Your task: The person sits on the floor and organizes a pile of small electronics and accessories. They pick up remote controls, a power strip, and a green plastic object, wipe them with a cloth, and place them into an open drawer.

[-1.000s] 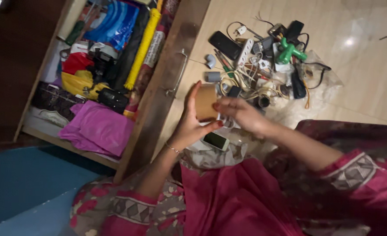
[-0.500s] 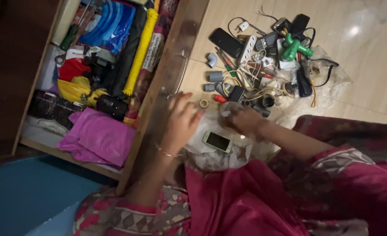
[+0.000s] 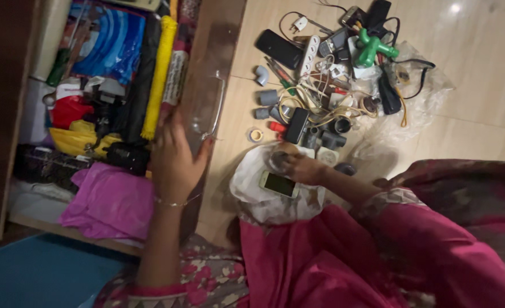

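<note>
Brown tape is gone from your hands: a second ago you held the roll up between both of them, and now neither hand carries it and I cannot pick it out anywhere. Your left hand (image 3: 175, 157) has swung out to the wooden drawer front (image 3: 207, 74), fingers spread flat against the edge just beside the metal handle (image 3: 213, 105), gripping nothing. Your right hand (image 3: 298, 166) has dropped onto the white plastic bag (image 3: 252, 194) on the floor; its grip is curled around something small and dark, but blur keeps me from telling what, or how tight. So the work has moved from handling the roll to the drawer and the bag.

Counted: 1 open drawer, with 1 yellow rope bundle (image 3: 160, 74), 1 blue packet (image 3: 107, 45) and 1 pink cloth (image 3: 112, 199) among its clutter. On the floor (image 3: 475, 120) are 1 small phone (image 3: 278, 184) lying on the bag, 1 black phone (image 3: 279, 48), 1 green plastic figure (image 3: 373, 48), 1 white power strip (image 3: 309, 57), 1 small tape ring (image 3: 256, 135) and several grey pipe fittings tangled in wires, too jumbled to number.
</note>
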